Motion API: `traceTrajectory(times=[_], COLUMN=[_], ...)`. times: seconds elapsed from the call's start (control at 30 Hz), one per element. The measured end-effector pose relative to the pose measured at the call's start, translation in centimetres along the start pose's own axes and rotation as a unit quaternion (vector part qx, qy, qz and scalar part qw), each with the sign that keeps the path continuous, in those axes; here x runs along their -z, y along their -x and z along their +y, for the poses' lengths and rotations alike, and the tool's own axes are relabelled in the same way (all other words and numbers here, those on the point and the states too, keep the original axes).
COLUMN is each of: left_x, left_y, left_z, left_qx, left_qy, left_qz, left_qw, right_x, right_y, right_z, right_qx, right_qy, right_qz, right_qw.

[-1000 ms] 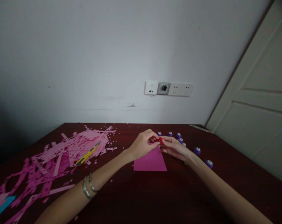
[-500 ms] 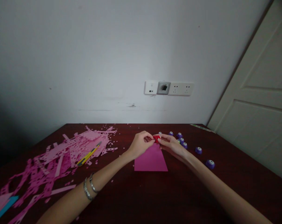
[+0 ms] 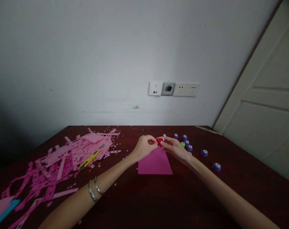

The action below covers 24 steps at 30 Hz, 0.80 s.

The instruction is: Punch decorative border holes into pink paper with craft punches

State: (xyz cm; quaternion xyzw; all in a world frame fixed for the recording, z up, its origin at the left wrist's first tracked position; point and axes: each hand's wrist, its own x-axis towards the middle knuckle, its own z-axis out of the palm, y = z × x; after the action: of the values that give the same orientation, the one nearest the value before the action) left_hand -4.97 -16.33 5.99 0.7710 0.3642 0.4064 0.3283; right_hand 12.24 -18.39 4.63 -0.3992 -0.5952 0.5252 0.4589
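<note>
A small red object with a white top (image 3: pixel 160 141), perhaps a craft punch, is between my two hands over the far part of a magenta paper sheet (image 3: pixel 155 163). The fingertips of my left hand (image 3: pixel 145 147) are pinched together at its left side. My right hand (image 3: pixel 174 147) grips the red object from the right, with thumb and fingers closed round it. The sheet's far edge is hidden under my hands. Two silver bracelets (image 3: pixel 94 190) circle my left wrist.
Pink paper scraps (image 3: pixel 70 156) spread over the table's left, with a yellow cutter (image 3: pixel 92 156) on them. Several purple punch-like pieces (image 3: pixel 204 153) and a green one (image 3: pixel 183 144) stand at the right. A blue strip (image 3: pixel 6 211) lies at the near left corner.
Both hands stay around the red object, nearly unmoved. The left forearm has shifted slightly to the right, and more of the green piece shows beside my right hand.
</note>
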Motion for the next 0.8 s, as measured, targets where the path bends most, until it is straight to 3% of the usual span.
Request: traceTrajectory(times=[0.13, 0.2, 0.27, 0.33, 0.4, 0.47, 0.53, 0.67, 0.8], left_x=[1.9, 4.6, 8.3, 12.6, 16.6, 20.0, 22.6, 25.8, 26.8], left_y=[-1.3, -2.4, -3.3, -3.7, -3.5, -2.7, -1.7, -0.2, 0.1], left_z=[-0.8, -1.7, -3.1, -5.0, -7.1, -9.0, -10.3, -11.3, -11.1], left_qx=[0.029, 0.051, 0.092, 0.15, 0.215, 0.269, 0.317, 0.384, 0.42], left_qy=[0.009, -0.045, -0.157, -0.318, -0.441, -0.489, -0.496, -0.48, -0.472], left_qz=[-0.019, -0.016, 0.004, 0.003, 0.035, 0.04, 0.037, 0.052, 0.065], left_qw=[0.999, 0.998, 0.983, 0.936, 0.871, 0.829, 0.807, 0.787, 0.772], right_x=[0.4, 0.9, 1.4, 1.8, 2.0, 1.8, 1.2, -0.6, -2.1], right_y=[-0.7, -1.3, -2.4, -4.0, -6.0, -8.3, -10.5, -14.1, -15.9], right_z=[0.1, 0.4, 1.0, 2.1, 3.3, 4.4, 5.3, 5.9, 6.0], right_qx=[-0.004, -0.002, 0.012, 0.038, 0.066, 0.121, 0.146, 0.106, 0.088], right_qy=[-0.002, 0.02, 0.082, 0.169, 0.248, 0.34, 0.41, 0.496, 0.518], right_qz=[0.013, 0.025, 0.027, 0.022, 0.024, 0.03, 0.025, 0.011, -0.002], right_qw=[1.0, 0.999, 0.996, 0.985, 0.966, 0.932, 0.9, 0.862, 0.851])
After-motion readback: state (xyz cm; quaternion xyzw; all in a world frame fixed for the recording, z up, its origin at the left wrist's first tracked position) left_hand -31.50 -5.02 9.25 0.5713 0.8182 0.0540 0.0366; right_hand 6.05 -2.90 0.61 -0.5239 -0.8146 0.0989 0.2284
